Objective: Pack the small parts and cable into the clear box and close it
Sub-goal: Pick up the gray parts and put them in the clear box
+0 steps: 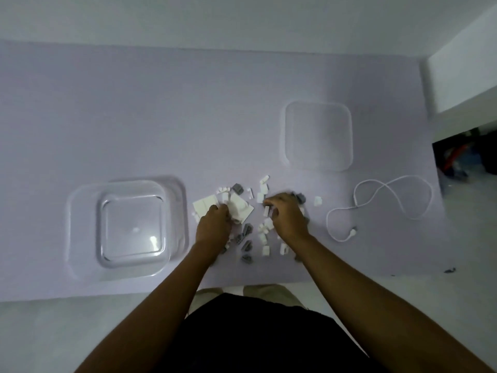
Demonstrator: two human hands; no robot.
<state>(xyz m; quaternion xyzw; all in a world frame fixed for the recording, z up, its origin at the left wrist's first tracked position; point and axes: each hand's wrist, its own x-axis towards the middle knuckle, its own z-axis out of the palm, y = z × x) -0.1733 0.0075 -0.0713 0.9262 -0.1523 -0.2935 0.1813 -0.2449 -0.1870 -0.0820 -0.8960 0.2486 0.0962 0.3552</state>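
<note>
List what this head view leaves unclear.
- Head view: whatever the left hand holds, hidden under its curled fingers.
- Head view: some small parts, covered by the right hand.
- Head view: the cable plug's type, too small and blurred.
- Head view: clutter at the right edge, dark and cut off.

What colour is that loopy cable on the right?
White; the cable shows best in the head view.

pale lilac sheet [107, 103] flat on white floor [470, 265], far edge at white wall [242, 17] | white boxy ledge [462, 76] at right, off the sheet | dark gap [484, 157] under it, blurred clutter, something red-orange [454, 154] inside | small dark scrap [449, 270] on floor just off sheet's right near corner | black garment [255, 332] and beige fabric [269, 290] at bottom centre
</note>
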